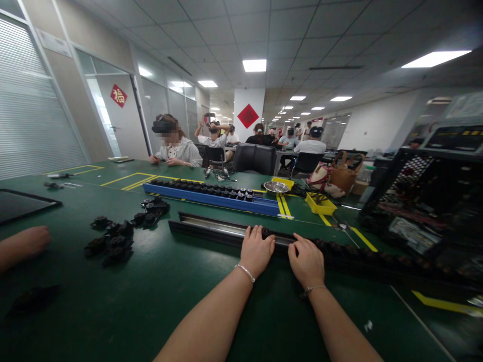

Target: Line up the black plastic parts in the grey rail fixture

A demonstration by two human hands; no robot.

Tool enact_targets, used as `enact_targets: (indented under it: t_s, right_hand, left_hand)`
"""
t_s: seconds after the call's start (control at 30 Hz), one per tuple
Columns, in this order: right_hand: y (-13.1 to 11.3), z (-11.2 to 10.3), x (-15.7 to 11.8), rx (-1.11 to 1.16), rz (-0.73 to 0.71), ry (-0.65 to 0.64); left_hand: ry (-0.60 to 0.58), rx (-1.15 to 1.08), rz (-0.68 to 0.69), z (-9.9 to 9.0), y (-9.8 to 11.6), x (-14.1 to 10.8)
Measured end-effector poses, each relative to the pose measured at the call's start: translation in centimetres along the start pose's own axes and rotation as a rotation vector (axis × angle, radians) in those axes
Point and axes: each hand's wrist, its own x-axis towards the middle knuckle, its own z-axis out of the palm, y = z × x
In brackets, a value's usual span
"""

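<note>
A long black channel [211,230] with a metallic inner floor lies across the green table. My left hand [257,250] rests over it, thumb and fingertips at a small black part [266,233] in the channel. Just to the right, my right hand [307,259] has its fingers curled on the channel's edge; whether they grip anything cannot be made out. Several black parts [358,250] line the channel's right stretch. Beyond it stands a blue tray [211,200] with rows of black parts.
Black parts [116,241] lie heaped on the left of the green table [158,301]. Another person's hand [33,241] is at the left edge. A metal bowl [276,187] and yellow bin [320,205] stand behind, with an open black case [426,201] at right.
</note>
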Motion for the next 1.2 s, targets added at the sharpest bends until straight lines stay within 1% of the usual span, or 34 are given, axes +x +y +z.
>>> enact_targets:
  t_s: [0.37, 0.57, 0.9, 1.2]
  right_hand:
    - [-0.2, -0.2, 0.1, -0.007, 0.004, -0.007]
    - [-0.2, -0.1, 0.1, 0.011, -0.009, 0.016]
    - [-0.2, -0.1, 0.0, 0.026, 0.012, -0.002]
    - [-0.3, -0.2, 0.0, 0.001, -0.003, -0.015]
  left_hand:
    - [0.025, 0.012, -0.015, 0.0, -0.6, 0.0]
    - [0.016, 0.02, -0.032, -0.1, -1.0, 0.0]
    - [0.025, 0.042, -0.04, 0.0, -1.9, -0.2]
    - [0.008, 0.046, -0.049, -0.3, -3.2, -0.5]
